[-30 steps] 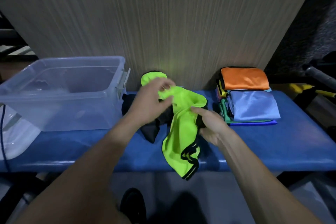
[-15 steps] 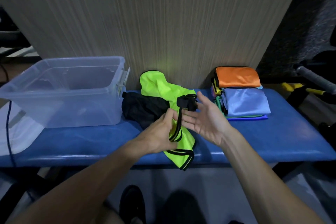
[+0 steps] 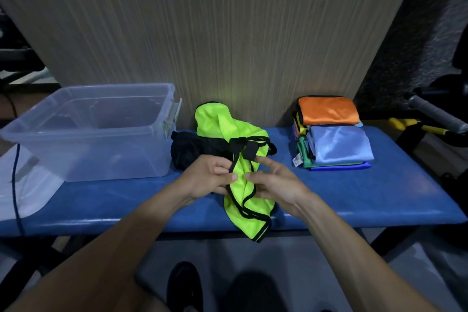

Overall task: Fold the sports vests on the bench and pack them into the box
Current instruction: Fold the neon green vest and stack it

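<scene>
A: Sorting out the neon-yellow mesh vest with black trim (image 3: 243, 185), by the look of it. The left hand (image 3: 211, 177) pinches a black edge strip of it between thumb and fingers, and the right hand (image 3: 274, 181) sits just beside it with fingers loosely spread, resting on the same cloth and gripping nothing that I can see.

B: So the hands are close together?

A: Nearly touching, over the front of the padded blue bench (image 3: 354, 200). The vest runs from the wall beyond the hands, passes between them and hangs over the bench's near edge below them. It looks unfolded.

B: What else is left?

A: A crumpled black vest (image 3: 192, 151) lies just beyond the left hand, also unfolded. Further left stands the clear plastic box (image 3: 101, 132); it appears to hold nothing yet.

B: And what is finished?

A: A stack of folded vests, orange on top with pale blue in front (image 3: 331, 134), sits off to the right of the right hand. So I judge the folding mostly done and the packing not yet begun.
</scene>
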Tool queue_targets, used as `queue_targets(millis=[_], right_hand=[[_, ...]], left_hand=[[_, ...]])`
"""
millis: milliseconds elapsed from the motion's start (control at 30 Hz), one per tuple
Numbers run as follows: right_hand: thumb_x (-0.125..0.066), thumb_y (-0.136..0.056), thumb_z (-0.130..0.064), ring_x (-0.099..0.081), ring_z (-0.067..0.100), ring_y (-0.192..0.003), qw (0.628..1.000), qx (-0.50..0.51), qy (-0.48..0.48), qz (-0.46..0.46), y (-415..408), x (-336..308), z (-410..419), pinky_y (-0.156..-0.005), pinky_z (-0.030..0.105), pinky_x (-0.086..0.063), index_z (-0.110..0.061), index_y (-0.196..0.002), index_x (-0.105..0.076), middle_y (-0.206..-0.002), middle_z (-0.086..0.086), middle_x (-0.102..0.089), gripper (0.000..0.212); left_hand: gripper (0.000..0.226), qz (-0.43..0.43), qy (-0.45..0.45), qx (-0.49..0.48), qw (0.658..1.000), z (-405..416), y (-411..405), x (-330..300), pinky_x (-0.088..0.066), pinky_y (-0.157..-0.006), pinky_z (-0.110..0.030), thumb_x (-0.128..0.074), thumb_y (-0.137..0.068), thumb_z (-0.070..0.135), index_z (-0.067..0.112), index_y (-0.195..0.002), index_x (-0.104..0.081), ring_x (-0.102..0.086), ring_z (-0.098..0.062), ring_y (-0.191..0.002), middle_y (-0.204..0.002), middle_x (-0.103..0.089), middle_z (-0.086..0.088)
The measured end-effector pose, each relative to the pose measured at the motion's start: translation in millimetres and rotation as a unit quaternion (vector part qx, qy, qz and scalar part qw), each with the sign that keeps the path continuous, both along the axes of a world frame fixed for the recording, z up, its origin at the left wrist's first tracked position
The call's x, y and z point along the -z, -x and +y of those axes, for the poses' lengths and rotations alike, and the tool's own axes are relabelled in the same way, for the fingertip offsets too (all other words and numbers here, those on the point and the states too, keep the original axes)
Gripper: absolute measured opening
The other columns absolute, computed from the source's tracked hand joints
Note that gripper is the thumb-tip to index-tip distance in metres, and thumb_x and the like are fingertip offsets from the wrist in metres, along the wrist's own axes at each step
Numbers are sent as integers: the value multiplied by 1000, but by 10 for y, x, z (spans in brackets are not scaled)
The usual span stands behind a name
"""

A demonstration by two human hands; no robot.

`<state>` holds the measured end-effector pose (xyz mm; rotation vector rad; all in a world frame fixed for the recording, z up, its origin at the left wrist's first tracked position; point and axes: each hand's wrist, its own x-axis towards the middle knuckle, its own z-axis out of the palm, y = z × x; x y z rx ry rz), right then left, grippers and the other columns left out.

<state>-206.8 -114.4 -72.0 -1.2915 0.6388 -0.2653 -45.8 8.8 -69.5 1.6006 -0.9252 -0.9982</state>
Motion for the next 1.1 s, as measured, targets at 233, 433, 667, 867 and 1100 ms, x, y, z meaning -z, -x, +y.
queue_targets(millis=[233, 433, 667, 867, 1100], right_hand=[[-80, -85, -10, -71, 16, -73, 998, 52, 23, 8, -56, -15, -23, -61, 32, -59, -6, -100, -69, -85, 6, -74, 19], [-80, -83, -9, -66, 15, -66, 995, 91, 3, -50, -23, -176, -101, -57, 31, -58, -11, -90, -65, -83, 8, -69, 17], [-81, -79, -6, -67, 14, -70, 988, 96, -9, -118, -35, -289, -87, -64, 33, -56, -8, -115, -65, -79, 4, -70, 39], [-82, -81, -11, -63, 11, -80, 976, 137, 105, -133, -49, -327, -32, -64, 20, -52, -16, -116, -71, -98, 6, -60, 37], [-78, -84, -4, -62, 7, -70, 970, 136, 114, -163, 5, -343, -47, -60, 19, -50, -16, -113, -72, -80, -16, -69, 32]], left_hand=[[17, 15, 5, -42, 999, -67, 8, -134, -59, -60, -25, -80, -84, 8, 0, -97, -73, -74, -17, -73, -88, -78, -15], [30, 39, 25, -106, 993, -185, 32, -236, -54, -49, -25, -85, -79, 9, -5, -99, -67, -66, -19, -60, -86, -75, -22], [22, 29, 72, -145, 986, -349, 185, -366, -48, -40, -24, -83, -83, 9, 3, -88, -63, -55, -15, -44, -63, -63, -4], [25, 75, 106, -105, 986, -401, 316, -472, -56, -53, -27, -69, -97, 21, -3, -104, -68, -66, -17, -59, -79, -69, -10], [25, 89, 120, -72, 986, -322, 241, -455, -59, -64, -28, -66, -96, 5, 1, -121, -66, -70, -19, -73, -90, -71, -15]])
